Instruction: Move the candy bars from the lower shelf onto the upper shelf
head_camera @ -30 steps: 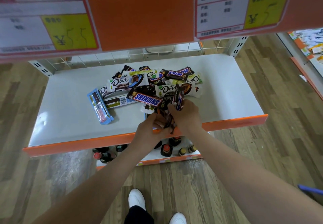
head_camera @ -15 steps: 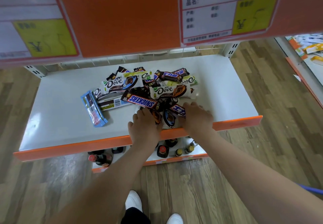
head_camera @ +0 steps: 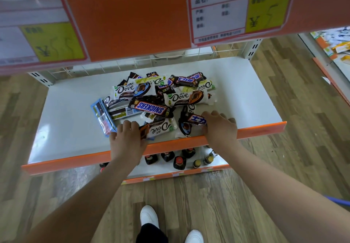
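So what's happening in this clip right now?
A person stands at a store shelf holding a loose pile of candy bars. The left hand rests at the near edge against a white Dove bar; the right hand lies on a dark bar with blue lettering. Neither hand has lifted a bar. Bottles stand on the shelf below.

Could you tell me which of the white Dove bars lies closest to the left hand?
The upside-down Dove bar at the shelf's front edge; the left hand touches its end, while the other Dove bars lie farther back in the pile.
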